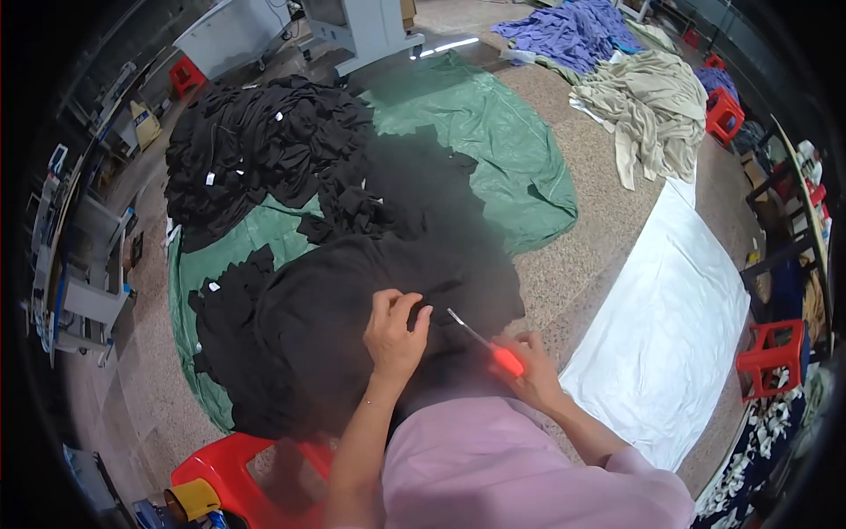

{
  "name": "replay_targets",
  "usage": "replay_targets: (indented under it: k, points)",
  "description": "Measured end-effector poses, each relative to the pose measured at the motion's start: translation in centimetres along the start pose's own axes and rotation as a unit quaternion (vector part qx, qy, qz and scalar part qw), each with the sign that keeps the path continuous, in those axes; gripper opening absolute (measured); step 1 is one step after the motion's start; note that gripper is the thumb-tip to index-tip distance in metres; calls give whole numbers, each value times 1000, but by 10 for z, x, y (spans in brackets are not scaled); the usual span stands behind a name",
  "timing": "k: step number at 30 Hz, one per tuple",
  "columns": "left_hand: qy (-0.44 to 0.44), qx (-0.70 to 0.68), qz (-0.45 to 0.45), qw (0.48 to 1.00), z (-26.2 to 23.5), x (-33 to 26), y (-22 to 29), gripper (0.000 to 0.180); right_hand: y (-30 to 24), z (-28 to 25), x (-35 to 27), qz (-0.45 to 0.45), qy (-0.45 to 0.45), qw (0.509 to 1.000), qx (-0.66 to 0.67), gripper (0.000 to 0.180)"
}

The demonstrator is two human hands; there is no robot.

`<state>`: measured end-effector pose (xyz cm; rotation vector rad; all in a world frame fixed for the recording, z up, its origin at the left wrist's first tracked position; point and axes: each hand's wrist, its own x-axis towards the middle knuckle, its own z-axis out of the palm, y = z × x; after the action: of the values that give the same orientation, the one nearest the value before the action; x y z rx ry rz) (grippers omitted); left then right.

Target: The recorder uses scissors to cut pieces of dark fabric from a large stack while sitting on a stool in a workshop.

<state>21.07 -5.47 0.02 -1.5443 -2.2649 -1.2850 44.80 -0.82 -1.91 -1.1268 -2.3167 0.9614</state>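
Observation:
Black cloth (326, 309) is spread over my lap and the floor in front of me. My left hand (397, 335) is above it, thumb and forefinger brought together in a pinch at a dark fold of the cloth. Wrapped in my right hand (535, 370) is a red-handled tool (505, 357) with a slim metal blade; its exact kind is hard to make out. The blade points up and left, its tip a short way right of my left thumb. Haze blurs part of the black cloth.
Beyond lies a heap of black garments (256, 141) on a green sheet (493, 132). Purple cloth (573, 35) and beige cloth (648, 101) are piled at the far right. A white sack (661, 326) lies right. Red stools stand at lower left (220, 463) and right (775, 357).

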Motion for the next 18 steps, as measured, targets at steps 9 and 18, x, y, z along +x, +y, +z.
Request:
replay_targets:
  k: [9,18]
  points:
    - [-15,59,31,998,5,8,-4,22,-27,9,2,37,17,999,31,30]
    - [2,87,49,995,7,12,-5,20,-21,18,2,27,42,999,7,31]
